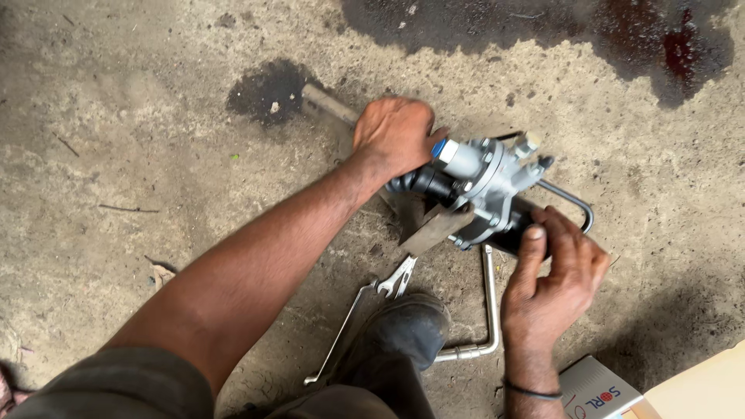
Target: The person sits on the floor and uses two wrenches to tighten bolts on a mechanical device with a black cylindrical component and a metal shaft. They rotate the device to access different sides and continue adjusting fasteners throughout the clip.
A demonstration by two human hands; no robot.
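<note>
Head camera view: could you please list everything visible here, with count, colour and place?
Valve assembly: one, silver and black with a blue cap, centre, on the ground.
Metal bar: one, grey, partly under the left hand.
Wrench: one, silver, below the assembly.
L-shaped tool: one, silver, right of the shoe.
Box: one, white, bottom right.
Cardboard: one piece, tan, bottom right corner.
Stains: dark patches, upper ground.
Shoe: one, black, bottom centre.
Left hand: on the assembly's left end.
Right hand: on its black right end; dark wristband.
</note>
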